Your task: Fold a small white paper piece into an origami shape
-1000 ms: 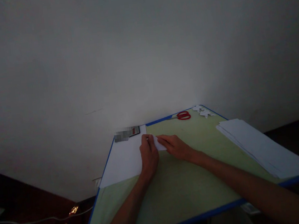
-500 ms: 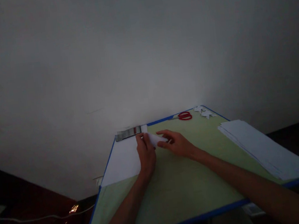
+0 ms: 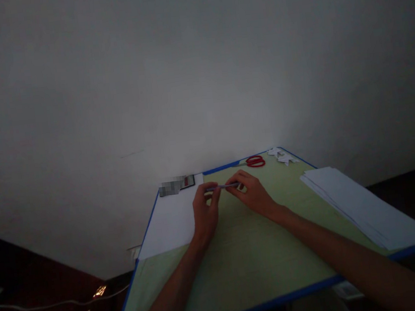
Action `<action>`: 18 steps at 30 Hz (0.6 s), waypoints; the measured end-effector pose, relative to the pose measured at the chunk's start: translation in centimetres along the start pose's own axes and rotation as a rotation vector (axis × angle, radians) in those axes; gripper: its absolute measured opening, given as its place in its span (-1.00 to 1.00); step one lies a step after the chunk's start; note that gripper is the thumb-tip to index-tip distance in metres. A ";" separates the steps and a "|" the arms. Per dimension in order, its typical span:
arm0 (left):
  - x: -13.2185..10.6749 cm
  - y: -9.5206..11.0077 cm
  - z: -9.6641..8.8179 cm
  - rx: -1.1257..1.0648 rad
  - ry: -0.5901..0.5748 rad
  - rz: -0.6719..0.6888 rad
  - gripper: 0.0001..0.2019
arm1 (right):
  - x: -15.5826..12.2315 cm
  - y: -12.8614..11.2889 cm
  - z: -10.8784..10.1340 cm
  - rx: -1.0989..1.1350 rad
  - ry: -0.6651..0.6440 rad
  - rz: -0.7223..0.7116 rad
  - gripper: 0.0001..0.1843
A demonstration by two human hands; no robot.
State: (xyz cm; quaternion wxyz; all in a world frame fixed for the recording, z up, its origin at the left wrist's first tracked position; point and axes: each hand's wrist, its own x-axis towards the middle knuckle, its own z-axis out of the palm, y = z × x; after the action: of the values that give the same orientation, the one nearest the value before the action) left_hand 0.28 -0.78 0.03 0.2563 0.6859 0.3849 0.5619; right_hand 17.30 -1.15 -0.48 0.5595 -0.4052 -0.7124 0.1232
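Observation:
Between my two hands is a small folded piece of paper (image 3: 222, 186), seen edge-on as a thin pale strip. My left hand (image 3: 206, 209) pinches its left end between thumb and fingers. At the other end, my right hand (image 3: 249, 192) grips it the same way, and the fingertips of both hands are close together. The paper is held above the green tabletop (image 3: 257, 259); how it is folded cannot be made out from this angle. A white sheet (image 3: 166, 225) lies flat to the left of my left hand.
A phone-like dark object (image 3: 187, 182), partly blurred out, rests on the sheet's far end. Red-handled scissors (image 3: 255, 161) lie at the back edge, with folded paper shapes (image 3: 286, 158) in the far right corner. A stack of white paper (image 3: 363, 207) covers the right side. Behind stands a wall (image 3: 198, 76).
The folded paper has turned from showing its white face to edge-on. My right hand has closed on its right end, and my left fingers have shifted to a pinch.

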 end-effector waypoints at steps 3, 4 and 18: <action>0.0 0.0 0.0 0.005 -0.037 0.002 -0.79 | 0.0 -0.1 0.0 -0.011 0.005 -0.001 -0.94; 0.0 0.0 0.0 0.014 -0.040 0.012 -0.79 | 0.0 -0.1 0.0 -0.014 0.004 -0.002 -0.94; 0.0 -0.3 -0.1 0.085 -0.024 0.128 -0.91 | -0.2 0.1 -0.2 -0.216 -0.026 -0.151 -0.91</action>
State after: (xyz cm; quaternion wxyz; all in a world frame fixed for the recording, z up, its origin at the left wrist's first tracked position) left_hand 0.08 -0.59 -0.20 0.1953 0.7261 0.3606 0.5518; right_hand 17.52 -1.27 -0.68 0.5109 -0.4069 -0.7572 0.0085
